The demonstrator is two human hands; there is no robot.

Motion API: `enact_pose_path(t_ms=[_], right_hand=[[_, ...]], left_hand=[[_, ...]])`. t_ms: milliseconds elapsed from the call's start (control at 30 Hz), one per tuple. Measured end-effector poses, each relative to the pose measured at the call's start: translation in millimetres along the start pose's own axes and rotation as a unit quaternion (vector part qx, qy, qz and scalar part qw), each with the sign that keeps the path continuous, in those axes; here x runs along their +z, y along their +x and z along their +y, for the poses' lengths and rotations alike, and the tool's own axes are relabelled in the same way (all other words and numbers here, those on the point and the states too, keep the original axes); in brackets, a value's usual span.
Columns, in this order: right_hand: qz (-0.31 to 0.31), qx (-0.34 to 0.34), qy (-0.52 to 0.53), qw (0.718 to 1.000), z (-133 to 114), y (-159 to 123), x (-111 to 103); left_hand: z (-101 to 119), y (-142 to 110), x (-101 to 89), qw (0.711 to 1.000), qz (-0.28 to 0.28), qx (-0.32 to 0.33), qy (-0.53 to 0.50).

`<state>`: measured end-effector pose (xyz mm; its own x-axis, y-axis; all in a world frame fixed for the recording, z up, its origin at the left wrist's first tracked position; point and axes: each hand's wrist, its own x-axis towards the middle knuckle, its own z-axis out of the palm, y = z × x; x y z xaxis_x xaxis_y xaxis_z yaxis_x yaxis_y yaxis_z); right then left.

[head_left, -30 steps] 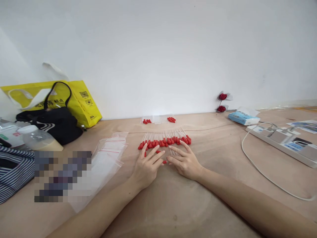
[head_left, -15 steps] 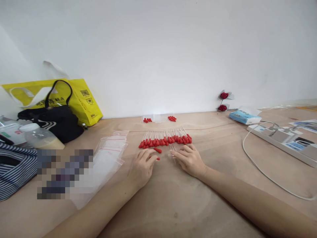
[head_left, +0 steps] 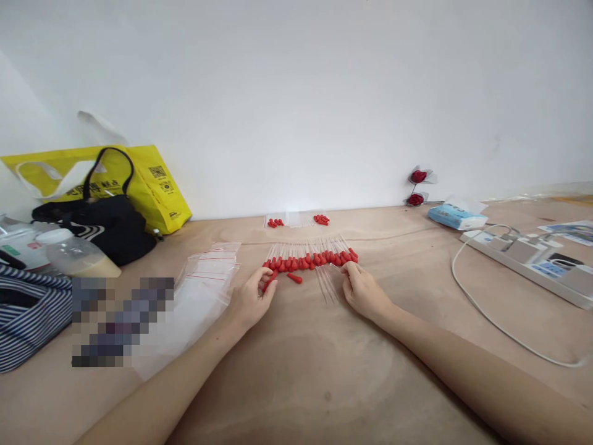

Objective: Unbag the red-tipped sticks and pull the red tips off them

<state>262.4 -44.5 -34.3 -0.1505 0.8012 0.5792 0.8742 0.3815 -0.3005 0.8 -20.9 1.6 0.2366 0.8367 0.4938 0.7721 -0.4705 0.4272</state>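
A row of glass droppers with red rubber bulbs (head_left: 303,262) lies across the table, bulbs toward me. My left hand (head_left: 252,296) is at the row's left end, its fingers closed round a red rubber bulb (head_left: 269,282). One loose red bulb (head_left: 294,279) rests just in front of the row. Right of it lie several bare glass tubes (head_left: 327,285). Beside these, my right hand (head_left: 364,292) pinches the end of a thin clear glass tube (head_left: 336,267); its fingertips are partly hidden behind the hand.
Clear zip bags (head_left: 204,278) lie fanned on the left. Bagged red bulbs (head_left: 321,219) stand at the wall. Further left are a yellow bag (head_left: 162,185), a black bag (head_left: 120,228) and a bottle (head_left: 83,256). Tissues (head_left: 456,216) and a power strip (head_left: 523,253) with a cable are at right.
My left hand has moved up and left with a red bulb. My right hand has shifted slightly right and away from the loose tubes, now pinching one tube.
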Motion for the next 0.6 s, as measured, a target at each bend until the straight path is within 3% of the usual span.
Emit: enact_pose_path(t_ms=[167,300,467,600], right_hand=[[-0.009,-0.001,0.001,1.000,-1,0,3],[0.002,-0.024,0.034,0.999,-5,1,5],[0.006,-0.044,0.068,0.997,-8,0,7],[0.008,-0.048,0.071,0.996,-11,-1,7]], left_hand=[[6,0,14.0,0.997,-0.009,0.068,0.047],[5,4,12.5,0.996,0.017,0.065,0.051],[-6,24,-2.0,0.996,0.022,-0.075,0.038],[-17,44,-9.4,0.978,-0.058,-0.198,0.017]])
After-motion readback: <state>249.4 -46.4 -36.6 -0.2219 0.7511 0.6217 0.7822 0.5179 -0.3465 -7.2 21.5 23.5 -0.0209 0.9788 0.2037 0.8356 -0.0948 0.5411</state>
